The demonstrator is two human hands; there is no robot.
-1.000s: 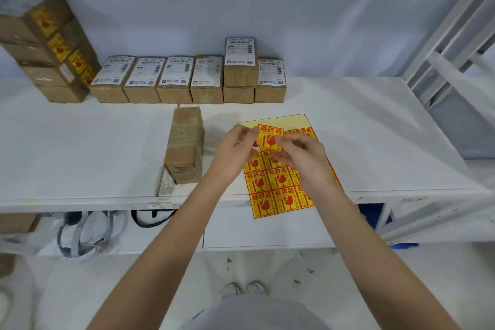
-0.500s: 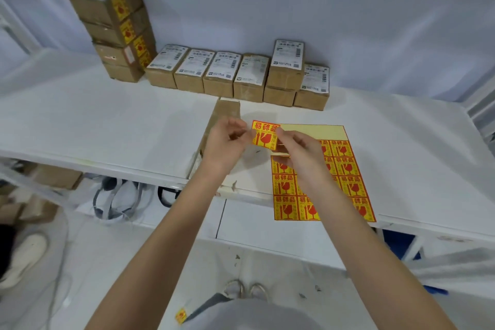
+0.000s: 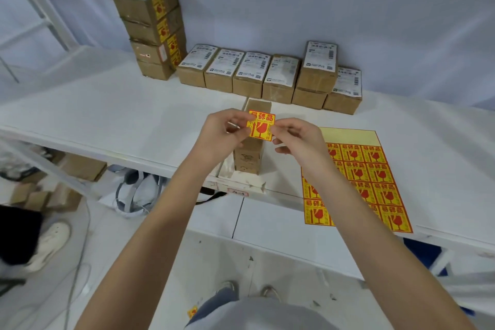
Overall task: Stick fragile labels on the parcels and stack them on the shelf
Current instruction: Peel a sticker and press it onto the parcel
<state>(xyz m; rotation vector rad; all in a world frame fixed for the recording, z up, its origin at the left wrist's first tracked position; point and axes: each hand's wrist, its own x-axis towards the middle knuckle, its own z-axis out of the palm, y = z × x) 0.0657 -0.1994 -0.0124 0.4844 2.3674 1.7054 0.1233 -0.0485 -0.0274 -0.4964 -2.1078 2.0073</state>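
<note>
Both hands hold one yellow fragile label (image 3: pixel 261 126) by its side edges, stretched flat and facing the camera. The left hand (image 3: pixel 222 132) pinches the label's left edge between thumb and fingertips; the right hand (image 3: pixel 297 138) pinches the right edge the same way, its other fingers curled underneath.

The label hangs in front of the upper part of a brown parcel (image 3: pixel 250 153) that stands on end near the front edge of the white table (image 3: pixel 107 120). Whether the label already touches the parcel cannot be told. A flat white piece (image 3: pixel 242 178) lies under the parcel's foot.

To the right of that parcel lies the label sheet (image 3: pixel 375 174), its top strip bare and its lower end hanging over the table's front edge; the right forearm crosses its left side.

Behind the parcel, against the wall, runs a row of parcels (image 3: pixel 241 72) with white shipping slips on top; toward its right end one box sits on another. Left of that row rises a stack of parcels (image 3: pixel 154 27) with yellow labels on their right-hand sides.

Below the table's front edge, left of the parcel, cardboard boxes (image 3: pixel 83 167) and a white shoe (image 3: pixel 49 242) show on the floor, and a loose yellow label (image 3: pixel 192 312) lies by the person's feet.
</note>
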